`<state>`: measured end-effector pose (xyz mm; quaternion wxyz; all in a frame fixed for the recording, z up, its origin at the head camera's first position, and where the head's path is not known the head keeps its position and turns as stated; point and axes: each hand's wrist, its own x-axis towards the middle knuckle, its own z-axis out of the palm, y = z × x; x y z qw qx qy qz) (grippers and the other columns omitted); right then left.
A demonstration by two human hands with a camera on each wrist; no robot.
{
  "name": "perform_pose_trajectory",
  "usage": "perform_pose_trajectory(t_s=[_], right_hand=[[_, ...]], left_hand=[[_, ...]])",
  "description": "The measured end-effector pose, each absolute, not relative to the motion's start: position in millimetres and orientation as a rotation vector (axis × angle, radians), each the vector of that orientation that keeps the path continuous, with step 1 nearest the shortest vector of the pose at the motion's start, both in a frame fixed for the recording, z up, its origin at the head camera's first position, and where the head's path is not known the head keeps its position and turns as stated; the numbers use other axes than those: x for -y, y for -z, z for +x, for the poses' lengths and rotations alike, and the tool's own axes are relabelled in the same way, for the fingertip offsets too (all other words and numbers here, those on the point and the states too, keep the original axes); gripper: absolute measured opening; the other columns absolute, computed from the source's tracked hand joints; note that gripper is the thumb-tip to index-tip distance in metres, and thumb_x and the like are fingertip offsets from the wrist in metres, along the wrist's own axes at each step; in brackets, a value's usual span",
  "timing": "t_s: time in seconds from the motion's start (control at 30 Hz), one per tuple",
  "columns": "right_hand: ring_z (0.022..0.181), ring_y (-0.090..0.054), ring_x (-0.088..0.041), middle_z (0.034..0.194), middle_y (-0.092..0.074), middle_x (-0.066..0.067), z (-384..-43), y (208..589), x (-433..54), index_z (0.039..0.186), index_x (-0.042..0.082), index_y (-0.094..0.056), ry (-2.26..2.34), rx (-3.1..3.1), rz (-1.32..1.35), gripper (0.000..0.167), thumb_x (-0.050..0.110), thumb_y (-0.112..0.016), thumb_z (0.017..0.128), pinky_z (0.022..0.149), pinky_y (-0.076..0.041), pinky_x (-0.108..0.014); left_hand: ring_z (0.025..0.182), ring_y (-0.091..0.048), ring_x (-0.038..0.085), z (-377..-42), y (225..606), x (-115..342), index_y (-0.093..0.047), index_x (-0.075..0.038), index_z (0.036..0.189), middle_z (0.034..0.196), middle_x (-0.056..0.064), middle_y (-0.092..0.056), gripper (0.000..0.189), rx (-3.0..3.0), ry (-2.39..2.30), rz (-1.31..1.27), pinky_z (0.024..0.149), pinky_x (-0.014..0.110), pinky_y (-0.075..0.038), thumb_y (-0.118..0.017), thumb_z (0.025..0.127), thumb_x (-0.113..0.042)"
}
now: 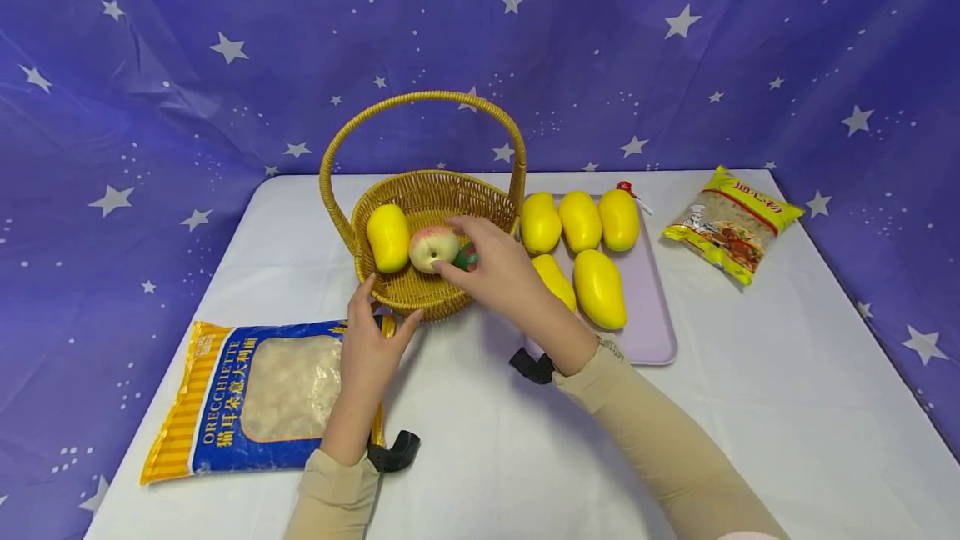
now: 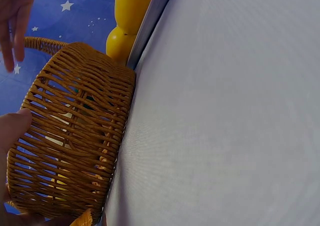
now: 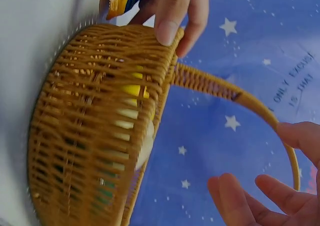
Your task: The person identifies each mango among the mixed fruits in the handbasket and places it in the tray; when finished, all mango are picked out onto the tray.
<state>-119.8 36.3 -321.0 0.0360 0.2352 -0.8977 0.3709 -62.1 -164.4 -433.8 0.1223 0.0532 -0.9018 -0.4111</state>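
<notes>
A wicker basket (image 1: pixel 420 190) with a tall arched handle holds a mango (image 1: pixel 388 238), a pale peach with a pink blush (image 1: pixel 433 249) and a dark green thing (image 1: pixel 467 256), mostly hidden by my right hand. My left hand (image 1: pixel 369 357) rests against the basket's near left side, thumb and fingers spread along its wall and rim. Over the basket's right half, my right hand (image 1: pixel 498 267) hovers with its thumb overlapping the peach in the head view. The right wrist view shows its fingers (image 3: pixel 232 201) apart, with nothing between them.
Right of the basket, a lilac tray (image 1: pixel 651 307) carries several mangoes (image 1: pixel 600 290). A red lollipop (image 1: pixel 630 192) lies at its back edge. A noodle packet (image 1: pixel 733 225) is at the far right; a blue and orange orecchiette bag (image 1: pixel 285 394) lies front left.
</notes>
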Motion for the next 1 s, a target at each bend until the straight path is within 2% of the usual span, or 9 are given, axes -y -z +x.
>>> perform_pose_trajectory(t_s=[0.1, 0.3, 0.5, 0.6, 0.7, 0.77, 1.0], right_hand=[[0.092, -0.058, -0.014, 0.129, -0.057, -0.007, -126.8, 321.6, -22.9, 0.137, 0.011, -0.052, -1.114, 2.778, 0.747, 0.057, 0.034, -0.07, 0.088, 0.074, -0.05, -0.027], [0.102, -0.058, -0.018, 0.131, -0.054, -0.005, -144.7, 322.6, 2.7, 0.139, 0.013, -0.05, -1.021, 2.827, 0.782, 0.059, 0.037, -0.069, 0.089, 0.083, -0.05, -0.031], [0.085, -0.059, -0.015, 0.128, -0.055, -0.009, -165.0, 328.0, 24.8, 0.141, 0.01, -0.048, -0.872, 2.907, 0.796, 0.064, 0.038, -0.07, 0.088, 0.076, -0.052, -0.03], [0.095, -0.061, -0.019, 0.129, -0.055, -0.01, -175.3, 334.1, 32.7, 0.141, 0.01, -0.048, -0.814, 2.946, 0.781, 0.064, 0.04, -0.069, 0.088, 0.08, -0.052, -0.032], [0.111, -0.057, -0.024, 0.134, -0.052, -0.011, -184.8, 340.8, 38.9, 0.142, 0.011, -0.047, -0.778, 2.986, 0.764, 0.065, 0.043, -0.067, 0.089, 0.091, -0.049, -0.037], [0.116, -0.055, -0.025, 0.138, -0.049, -0.011, -190.0, 344.0, 42.2, 0.143, 0.012, -0.045, -0.771, 3.015, 0.755, 0.065, 0.044, -0.065, 0.09, 0.094, -0.048, -0.038], [0.116, -0.055, -0.025, 0.14, -0.046, -0.011, -204.4, 350.9, 53.1, 0.146, 0.011, -0.04, -0.714, 3.063, 0.755, 0.069, 0.045, -0.063, 0.091, 0.094, -0.048, -0.037]], left_hand=[[0.12, -0.052, 0.033, -62.4, 433.6, 164.3, -0.024, -0.014, 0.152, 0.15, 0.015, -0.032, 0.092, 2.633, 1.195, 0.155, 0.092, 0.051, -0.045, -0.069, 0.083, -0.054], [0.12, -0.052, 0.032, -64.2, 434.7, 163.9, -0.024, -0.014, 0.152, 0.15, 0.014, -0.032, 0.09, 2.63, 1.192, 0.147, 0.092, 0.051, -0.045, -0.07, 0.084, -0.052], [0.121, -0.051, 0.032, -64.3, 435.7, 163.4, -0.024, -0.015, 0.152, 0.15, 0.013, -0.032, 0.09, 2.626, 1.202, 0.155, 0.094, 0.05, -0.044, -0.07, 0.084, -0.052], [0.121, -0.051, 0.032, -63.5, 435.3, 163.4, -0.024, -0.016, 0.152, 0.15, 0.013, -0.032, 0.09, 2.631, 1.205, 0.16, 0.094, 0.051, -0.044, -0.069, 0.084, -0.053], [0.122, -0.051, 0.031, -62.5, 434.9, 163.3, -0.024, -0.018, 0.152, 0.15, 0.012, -0.032, 0.09, 2.636, 1.207, 0.173, 0.094, 0.051, -0.044, -0.068, 0.084, -0.055], [0.122, -0.051, 0.031, -62.0, 434.6, 163.4, -0.024, -0.018, 0.152, 0.15, 0.012, -0.032, 0.089, 2.636, 1.213, 0.175, 0.093, 0.051, -0.044, -0.068, 0.084, -0.054], [0.121, -0.052, 0.03, -61.3, 433.0, 163.8, -0.024, -0.019, 0.152, 0.15, 0.011, -0.032, 0.089, 2.627, 1.222, 0.179, 0.093, 0.051, -0.044, -0.069, 0.084, -0.055]])
